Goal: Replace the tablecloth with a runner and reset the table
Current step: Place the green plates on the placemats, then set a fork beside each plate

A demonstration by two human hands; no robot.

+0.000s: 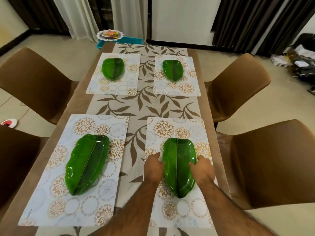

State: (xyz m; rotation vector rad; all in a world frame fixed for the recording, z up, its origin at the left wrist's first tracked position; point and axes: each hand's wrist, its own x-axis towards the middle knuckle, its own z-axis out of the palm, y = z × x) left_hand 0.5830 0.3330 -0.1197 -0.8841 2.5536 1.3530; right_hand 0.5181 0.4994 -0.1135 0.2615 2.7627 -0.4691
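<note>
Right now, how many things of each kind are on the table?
Runner: 1
Placemats: 4
Green leaf plates: 4
Total: 9

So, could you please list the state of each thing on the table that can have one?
Runner: laid flat along the table's middle.
Four placemats: flat, overlapping the runner's edges.
Near right leaf plate: on its placemat, held at both sides.
Other three leaf plates: each resting on a placemat, empty.
Left hand: gripping the plate's left edge.
Right hand: gripping its right edge.
</note>
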